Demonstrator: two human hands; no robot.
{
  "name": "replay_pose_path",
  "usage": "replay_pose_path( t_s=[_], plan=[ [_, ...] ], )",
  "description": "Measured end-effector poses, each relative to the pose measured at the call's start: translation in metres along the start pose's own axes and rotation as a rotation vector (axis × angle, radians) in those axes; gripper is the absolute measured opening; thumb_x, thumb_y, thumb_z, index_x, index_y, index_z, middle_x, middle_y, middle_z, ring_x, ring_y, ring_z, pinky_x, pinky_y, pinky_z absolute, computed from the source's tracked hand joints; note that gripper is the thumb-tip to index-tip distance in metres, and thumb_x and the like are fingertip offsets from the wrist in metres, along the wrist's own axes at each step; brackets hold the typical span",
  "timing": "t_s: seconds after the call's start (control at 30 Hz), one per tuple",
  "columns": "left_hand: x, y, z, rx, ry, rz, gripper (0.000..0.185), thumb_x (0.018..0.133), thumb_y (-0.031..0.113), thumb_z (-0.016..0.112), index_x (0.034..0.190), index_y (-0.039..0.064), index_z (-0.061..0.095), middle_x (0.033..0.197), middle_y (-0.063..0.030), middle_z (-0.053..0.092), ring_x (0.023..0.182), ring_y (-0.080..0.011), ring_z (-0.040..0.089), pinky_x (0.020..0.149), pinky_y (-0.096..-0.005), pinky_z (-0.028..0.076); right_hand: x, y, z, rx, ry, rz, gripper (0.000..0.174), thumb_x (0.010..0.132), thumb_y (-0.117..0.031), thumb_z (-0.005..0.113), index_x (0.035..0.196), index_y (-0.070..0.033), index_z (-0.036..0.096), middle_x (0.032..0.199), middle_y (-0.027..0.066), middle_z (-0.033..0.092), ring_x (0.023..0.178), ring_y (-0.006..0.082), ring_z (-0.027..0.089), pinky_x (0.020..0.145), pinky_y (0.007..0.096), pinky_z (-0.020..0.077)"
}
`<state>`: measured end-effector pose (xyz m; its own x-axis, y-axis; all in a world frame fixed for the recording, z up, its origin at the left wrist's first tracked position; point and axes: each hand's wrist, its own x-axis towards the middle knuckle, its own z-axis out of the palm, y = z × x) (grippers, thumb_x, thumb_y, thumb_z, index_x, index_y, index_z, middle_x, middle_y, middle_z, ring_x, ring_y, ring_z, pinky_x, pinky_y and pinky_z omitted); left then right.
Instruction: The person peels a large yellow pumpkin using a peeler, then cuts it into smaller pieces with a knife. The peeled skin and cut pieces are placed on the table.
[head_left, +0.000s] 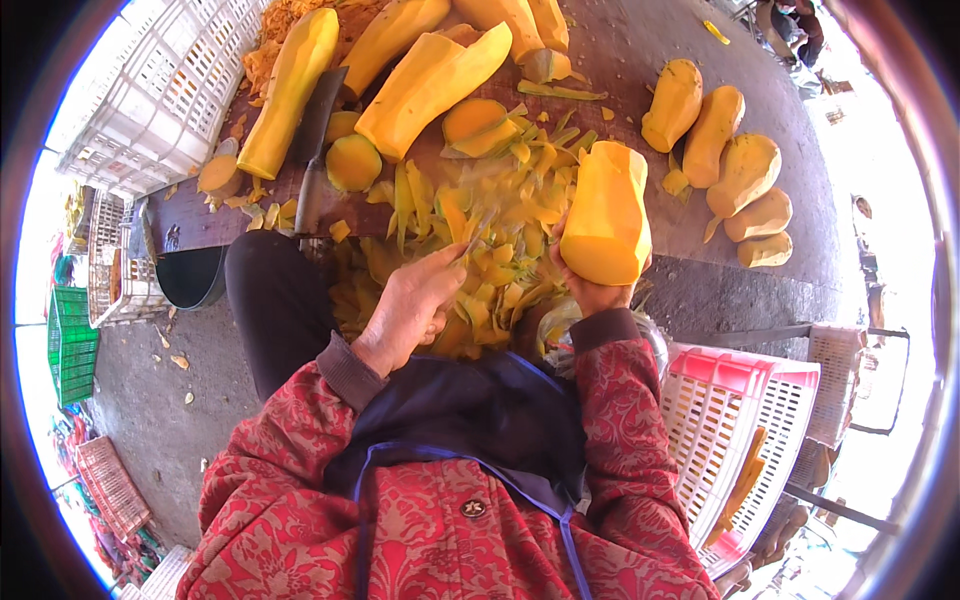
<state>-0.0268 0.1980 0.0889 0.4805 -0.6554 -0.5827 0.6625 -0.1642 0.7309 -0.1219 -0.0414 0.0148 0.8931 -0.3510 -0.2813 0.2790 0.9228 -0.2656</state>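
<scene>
My right hand (592, 294) holds a peeled, orange-yellow squash piece (606, 217) from below, its flat cut end towards me. My left hand (411, 304) is closed around a thin bladed tool (475, 234), blurred and mostly hidden, perhaps a peeler; it is apart from the squash. Between and beyond the hands lies a heap of squash peelings (495, 281), running from the table edge down towards my lap. A cleaver (319, 120) lies on the dark red tabletop (202, 217), by long peeled squashes (431, 90) and a round cut piece (353, 163).
Several peeled squashes (712, 135) lie in a row at the right. A large white plastic crate (165, 97) stands at the upper left, above a black bucket (193, 277). Close to my right arm is a red-rimmed white crate (720, 397). A person (795, 30) is far off.
</scene>
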Motion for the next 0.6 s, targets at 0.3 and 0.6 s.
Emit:
replay_pose_path(
  t_s=[0.3,0.6],
  plan=[
    [0.020,-0.013,-0.036,-0.055,0.186,0.105,0.046,0.092,0.016,0.047,0.136,0.007,0.036,0.064,0.0060,0.037,0.043,-0.0016,0.028,0.037,-0.0180,0.020,0.082,-0.059,0.028,-0.201,0.020,-0.310,0.067,0.072,-0.044,0.064,0.128,-0.017,0.042,0.123,0.0055,0.052,0.115,0.0310,0.048,0.092,0.0531,0.0414],
    [0.035,-0.027,-0.058,-0.184,0.318,0.046,0.048,0.092,0.017,0.046,0.138,0.010,0.033,0.070,0.0018,0.045,0.045,-0.0021,0.033,0.038,-0.0162,0.026,0.272,-0.108,0.040,-0.925,0.324,-1.285,0.098,0.060,-0.002,0.073,0.139,-0.011,0.017,0.126,0.0118,0.044,0.114,0.0270,0.045,0.097,0.0371,0.0374]
  ],
)
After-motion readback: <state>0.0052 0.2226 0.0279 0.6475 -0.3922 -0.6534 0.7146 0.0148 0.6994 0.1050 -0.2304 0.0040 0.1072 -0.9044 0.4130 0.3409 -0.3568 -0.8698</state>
